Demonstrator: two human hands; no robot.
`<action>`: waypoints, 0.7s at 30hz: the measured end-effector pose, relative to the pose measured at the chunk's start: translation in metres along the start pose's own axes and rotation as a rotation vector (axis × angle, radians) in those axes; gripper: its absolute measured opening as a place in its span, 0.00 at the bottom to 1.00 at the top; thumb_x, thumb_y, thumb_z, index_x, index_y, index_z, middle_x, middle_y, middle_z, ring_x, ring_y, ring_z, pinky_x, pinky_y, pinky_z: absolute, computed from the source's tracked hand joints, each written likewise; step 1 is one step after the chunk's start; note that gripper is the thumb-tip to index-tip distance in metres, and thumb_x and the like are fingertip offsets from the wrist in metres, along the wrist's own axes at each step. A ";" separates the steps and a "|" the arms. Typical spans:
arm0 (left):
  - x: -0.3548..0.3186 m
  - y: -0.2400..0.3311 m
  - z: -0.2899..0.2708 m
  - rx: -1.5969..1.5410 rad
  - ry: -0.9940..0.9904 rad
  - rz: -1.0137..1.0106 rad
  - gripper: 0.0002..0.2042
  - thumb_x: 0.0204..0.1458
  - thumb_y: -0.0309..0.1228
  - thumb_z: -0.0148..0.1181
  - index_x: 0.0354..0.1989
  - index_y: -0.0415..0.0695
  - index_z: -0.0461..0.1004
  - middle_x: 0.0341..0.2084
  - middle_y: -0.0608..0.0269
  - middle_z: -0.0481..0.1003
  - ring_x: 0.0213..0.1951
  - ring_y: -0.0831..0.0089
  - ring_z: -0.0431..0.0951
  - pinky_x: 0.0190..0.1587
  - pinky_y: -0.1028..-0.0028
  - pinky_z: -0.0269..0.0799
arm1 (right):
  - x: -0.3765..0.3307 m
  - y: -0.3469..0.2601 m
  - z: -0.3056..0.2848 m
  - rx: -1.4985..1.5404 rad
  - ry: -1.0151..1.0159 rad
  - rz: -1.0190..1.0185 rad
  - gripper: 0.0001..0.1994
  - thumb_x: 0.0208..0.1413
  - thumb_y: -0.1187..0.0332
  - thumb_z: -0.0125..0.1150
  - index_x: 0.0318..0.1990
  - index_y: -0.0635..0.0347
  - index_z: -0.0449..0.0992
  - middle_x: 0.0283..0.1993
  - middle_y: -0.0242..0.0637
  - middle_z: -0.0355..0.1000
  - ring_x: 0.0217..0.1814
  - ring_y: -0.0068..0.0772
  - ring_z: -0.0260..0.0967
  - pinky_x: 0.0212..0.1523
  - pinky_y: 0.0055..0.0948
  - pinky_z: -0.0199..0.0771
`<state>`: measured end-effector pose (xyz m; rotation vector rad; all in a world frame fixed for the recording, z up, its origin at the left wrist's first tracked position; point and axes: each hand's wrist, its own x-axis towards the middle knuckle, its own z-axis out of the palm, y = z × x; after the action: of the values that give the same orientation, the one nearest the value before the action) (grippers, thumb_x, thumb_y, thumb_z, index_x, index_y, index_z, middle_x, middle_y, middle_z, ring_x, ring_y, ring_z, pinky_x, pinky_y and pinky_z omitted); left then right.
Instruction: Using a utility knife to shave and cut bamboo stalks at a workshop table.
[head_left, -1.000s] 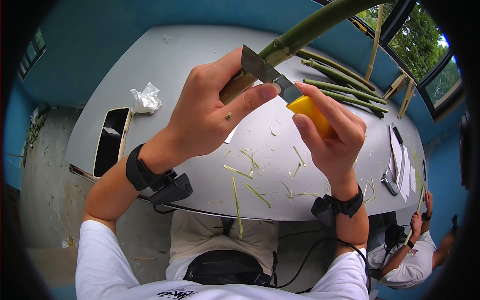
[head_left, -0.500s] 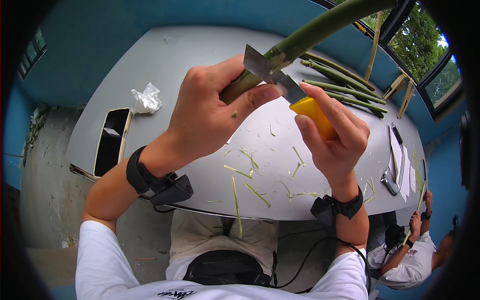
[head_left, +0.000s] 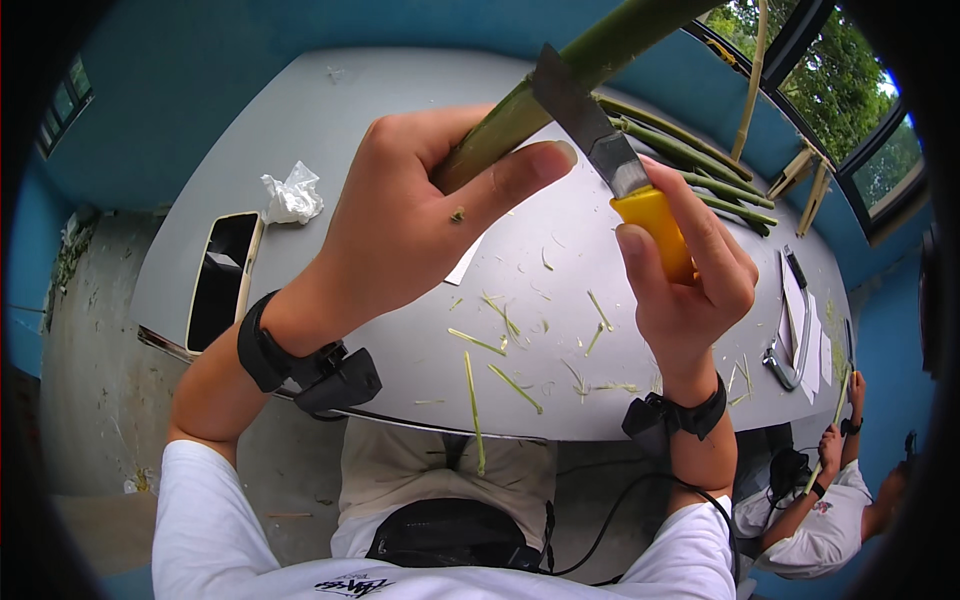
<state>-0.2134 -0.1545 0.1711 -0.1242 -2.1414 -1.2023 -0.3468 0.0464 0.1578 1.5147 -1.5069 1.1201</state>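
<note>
My left hand [head_left: 390, 225] is wrapped round a green bamboo stalk [head_left: 627, 40] that slants up to the far right, out of the picture. In my right hand [head_left: 700, 285] is a knife [head_left: 655, 220] with a yellow handle and a wide, flat grey blade. The blade lies across the bamboo, its tip reaching past the upper edge, just beyond my left thumb. A small green scrap sticks to the back of my left hand, near the base of the thumb. Whether the edge bites into the stalk I cannot tell.
Pale shavings [head_left: 515, 388] litter the grey table [head_left: 300, 110]. A phone [head_left: 222, 280] and crumpled tissue [head_left: 293, 194] lie at left. More bamboo stalks [head_left: 700, 165] rest at the far right, a hacksaw [head_left: 790, 370] on papers nearer. A person [head_left: 825, 520] holds a thin strip at lower right.
The knife has moved up along the stalk, away from my left thumb, and its blade has turned steeper. The bamboo has shifted slightly to the left.
</note>
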 end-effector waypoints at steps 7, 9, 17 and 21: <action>0.006 -0.036 -0.002 -0.417 -0.152 0.021 0.16 0.73 0.41 0.50 0.41 0.40 0.72 0.24 0.70 0.65 0.24 0.84 0.61 0.25 0.80 0.58 | -0.006 0.007 -0.004 0.003 -0.043 0.322 0.19 0.58 0.72 0.76 0.57 0.63 0.83 0.37 0.39 0.84 0.33 0.21 0.80 0.34 0.16 0.77; 0.007 -0.036 0.005 -0.420 -0.178 -0.008 0.15 0.74 0.39 0.48 0.46 0.39 0.72 0.24 0.70 0.65 0.23 0.85 0.61 0.25 0.80 0.59 | -0.006 0.008 -0.005 0.034 -0.055 0.354 0.19 0.59 0.70 0.75 0.57 0.63 0.83 0.36 0.38 0.83 0.32 0.20 0.79 0.34 0.15 0.75; 0.014 -0.030 -0.013 -0.664 -0.319 -0.230 0.15 0.75 0.38 0.46 0.59 0.40 0.67 0.24 0.71 0.60 0.21 0.83 0.60 0.28 0.78 0.62 | -0.005 0.009 -0.007 0.104 -0.075 0.375 0.19 0.59 0.69 0.75 0.57 0.64 0.82 0.34 0.35 0.81 0.30 0.16 0.75 0.31 0.14 0.69; 0.010 -0.024 0.001 -0.900 -0.279 -0.237 0.17 0.74 0.41 0.47 0.60 0.41 0.65 0.25 0.70 0.61 0.21 0.81 0.63 0.28 0.76 0.65 | -0.007 0.006 -0.012 0.307 -0.030 0.504 0.21 0.60 0.67 0.75 0.58 0.64 0.79 0.28 0.28 0.75 0.25 0.12 0.64 0.27 0.15 0.56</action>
<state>-0.2307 -0.1698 0.1598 -0.4551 -1.6920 -2.3307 -0.3537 0.0600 0.1552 1.3796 -1.8639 1.6888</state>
